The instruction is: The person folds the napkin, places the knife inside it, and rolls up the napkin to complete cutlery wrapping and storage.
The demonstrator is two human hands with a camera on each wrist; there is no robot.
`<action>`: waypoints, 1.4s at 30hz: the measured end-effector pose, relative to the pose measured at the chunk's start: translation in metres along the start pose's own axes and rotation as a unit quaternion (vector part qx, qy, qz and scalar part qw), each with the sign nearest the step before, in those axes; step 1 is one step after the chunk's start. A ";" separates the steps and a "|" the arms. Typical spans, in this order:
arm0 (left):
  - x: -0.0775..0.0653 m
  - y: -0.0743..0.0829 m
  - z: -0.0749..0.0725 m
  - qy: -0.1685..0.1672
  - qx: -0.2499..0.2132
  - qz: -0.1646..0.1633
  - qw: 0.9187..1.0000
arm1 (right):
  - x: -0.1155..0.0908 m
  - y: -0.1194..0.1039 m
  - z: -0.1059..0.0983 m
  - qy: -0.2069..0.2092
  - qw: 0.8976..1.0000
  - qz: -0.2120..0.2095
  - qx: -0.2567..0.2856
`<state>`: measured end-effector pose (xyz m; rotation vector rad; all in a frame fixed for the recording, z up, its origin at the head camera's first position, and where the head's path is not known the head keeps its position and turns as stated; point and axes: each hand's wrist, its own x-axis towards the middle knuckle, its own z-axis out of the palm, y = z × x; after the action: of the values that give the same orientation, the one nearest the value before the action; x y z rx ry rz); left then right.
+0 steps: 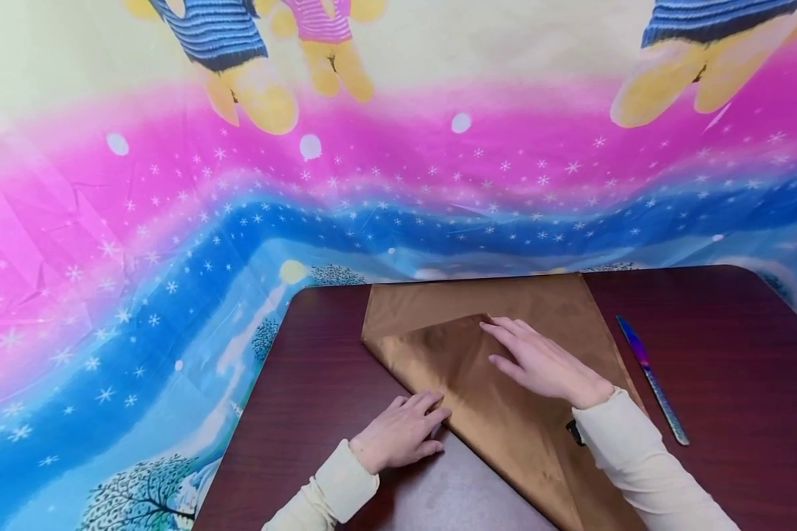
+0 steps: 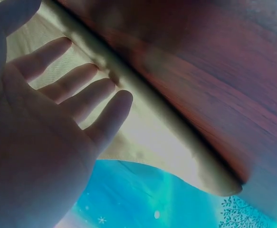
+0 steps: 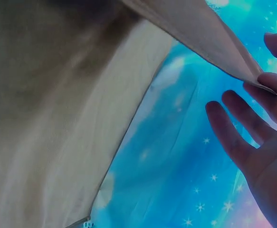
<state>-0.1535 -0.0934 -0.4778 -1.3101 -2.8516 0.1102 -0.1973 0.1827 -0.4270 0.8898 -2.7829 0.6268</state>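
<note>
A shiny brown-gold cloth (image 1: 465, 369) lies on the table, folded over diagonally, with the flap's corner pointing to the far side. My left hand (image 1: 401, 431) rests its fingertips along the slanting fold; in the left wrist view the fingers (image 2: 109, 114) are spread loosely by the rolled edge. At the flap's corner is my right hand (image 1: 538, 358), fingers extended and thumb apart. The right wrist view shows the corner of the cloth (image 3: 224, 52) raised against the fingers (image 3: 226, 128); how the fingertips meet it is partly hidden.
Right of the cloth, a slim knife (image 1: 651, 380) with a rainbow-coloured blade and patterned handle lies on the dark red-brown wooden table (image 1: 737, 354). Behind the table hangs a printed backdrop (image 1: 405, 155) with snowflakes and bears. A small black object (image 1: 575, 433) shows at the right cuff.
</note>
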 end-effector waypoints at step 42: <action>0.042 0.000 0.004 -0.062 -0.039 -0.030 0.997 | 0.000 0.045 -0.044 -0.020 0.996 0.080 -0.024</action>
<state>-0.1813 -0.0615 -0.4828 -1.2712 -3.0262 0.0845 -0.2232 0.2348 -0.4029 0.6828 -2.9125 0.5673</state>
